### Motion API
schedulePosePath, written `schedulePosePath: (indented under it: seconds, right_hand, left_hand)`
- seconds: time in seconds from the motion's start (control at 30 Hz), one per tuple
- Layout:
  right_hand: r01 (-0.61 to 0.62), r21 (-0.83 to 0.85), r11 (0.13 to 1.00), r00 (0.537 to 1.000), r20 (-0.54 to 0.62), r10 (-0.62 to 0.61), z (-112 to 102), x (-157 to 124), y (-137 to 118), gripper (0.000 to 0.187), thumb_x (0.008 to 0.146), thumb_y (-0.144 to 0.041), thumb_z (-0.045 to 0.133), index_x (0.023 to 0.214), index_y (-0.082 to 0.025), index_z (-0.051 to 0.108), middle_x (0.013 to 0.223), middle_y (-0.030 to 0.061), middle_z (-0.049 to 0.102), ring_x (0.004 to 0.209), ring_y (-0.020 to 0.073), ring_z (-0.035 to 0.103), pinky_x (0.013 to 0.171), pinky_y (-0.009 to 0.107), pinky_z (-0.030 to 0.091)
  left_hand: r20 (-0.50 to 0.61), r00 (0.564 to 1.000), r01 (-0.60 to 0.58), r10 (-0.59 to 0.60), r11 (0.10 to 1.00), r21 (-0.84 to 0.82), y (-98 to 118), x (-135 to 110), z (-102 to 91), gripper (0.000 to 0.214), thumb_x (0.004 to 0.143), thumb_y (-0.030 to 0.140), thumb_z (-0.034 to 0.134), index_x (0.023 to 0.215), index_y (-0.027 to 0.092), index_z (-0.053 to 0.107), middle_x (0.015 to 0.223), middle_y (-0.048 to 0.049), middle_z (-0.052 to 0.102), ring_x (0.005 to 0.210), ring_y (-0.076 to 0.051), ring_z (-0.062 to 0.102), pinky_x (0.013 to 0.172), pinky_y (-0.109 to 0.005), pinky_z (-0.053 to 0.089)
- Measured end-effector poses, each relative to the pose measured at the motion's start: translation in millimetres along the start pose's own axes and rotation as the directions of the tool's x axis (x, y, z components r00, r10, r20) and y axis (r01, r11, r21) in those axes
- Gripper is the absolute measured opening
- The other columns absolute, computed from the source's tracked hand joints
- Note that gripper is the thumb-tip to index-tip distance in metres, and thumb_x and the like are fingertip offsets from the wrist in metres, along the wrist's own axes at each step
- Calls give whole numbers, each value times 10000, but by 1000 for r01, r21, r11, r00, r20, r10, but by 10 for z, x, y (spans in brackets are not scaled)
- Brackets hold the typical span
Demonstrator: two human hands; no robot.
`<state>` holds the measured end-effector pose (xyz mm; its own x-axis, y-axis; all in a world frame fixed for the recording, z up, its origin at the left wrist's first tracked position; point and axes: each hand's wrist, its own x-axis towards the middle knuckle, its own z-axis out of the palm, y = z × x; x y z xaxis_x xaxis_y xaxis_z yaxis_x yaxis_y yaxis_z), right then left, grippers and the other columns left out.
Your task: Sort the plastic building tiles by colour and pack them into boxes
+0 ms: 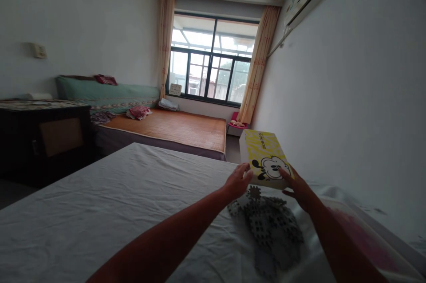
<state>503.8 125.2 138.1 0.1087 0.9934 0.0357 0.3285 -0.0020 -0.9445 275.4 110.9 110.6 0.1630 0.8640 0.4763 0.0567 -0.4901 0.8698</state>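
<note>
Both my hands hold a flat yellow and white box [264, 154] with a cartoon mouse printed on its lid. It is lifted above the bed and tilted. My left hand [238, 181] grips its near left corner, and my right hand [297, 187] grips its near right edge. Under the box, a heap of grey puzzle pieces [269, 225] lies on the white sheet [100, 212]. One loose piece shows just below the box.
A second bed with an orange mat [173, 127] stands beyond, under the window [213, 65]. There is a dark cabinet [43, 136] at the left. A white wall runs close along the right side. A pink-tinted transparent item [362, 234] lies by my right forearm.
</note>
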Motion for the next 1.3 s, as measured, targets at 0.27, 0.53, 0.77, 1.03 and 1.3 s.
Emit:
schedulePosePath:
  seconds: [0.27,0.53,0.77,1.03,1.3]
  right_hand:
    - [7,291,957,966,244,-81,847,-1242,-209,712,756,-653,510,1386,-407,285,1368,-23,479,1185,257,497,796,360,513]
    - [-251,291,923,901,419,113,1548,-2034,22,735,730,-703,498,1380,-441,278,1415,-13,417,1128,242,533,771,351,502]
    - [-298,284,911,924,325,201,1631,-2239,100,789,694,-703,525,1384,-390,308,1370,11,482,967,249,628,724,334,517]
    - [-191,295,936,981,70,178,1295,-2328,451,764,618,-683,552,1317,-410,404,1195,16,631,1000,318,619,661,409,565]
    - [130,333,934,989,-112,-98,1079,-2192,-292,728,705,-688,449,1358,-394,325,1353,-6,503,1206,324,479,780,430,561]
  left_hand:
    - [-285,954,99,-93,995,10,758,-1418,-875,305,807,429,558,981,180,524,1064,-73,580,1053,-212,512,934,-350,419]
    - [-343,821,396,-457,887,-237,613,-2268,-1416,334,734,330,577,1028,197,491,1169,-82,565,1061,-216,542,841,-349,455]
    - [-348,894,265,-282,959,-96,346,-2493,-1512,451,745,368,587,1148,174,526,1203,-119,533,1135,-260,489,922,-383,423]
    - [-289,929,236,-230,972,-13,160,-2536,-1430,437,806,399,539,1213,241,551,1226,-82,516,1118,-250,483,917,-384,434]
    - [-222,948,224,-228,974,-42,141,-2526,-1354,448,846,402,495,1259,227,509,1249,-103,498,1097,-248,509,881,-377,450]
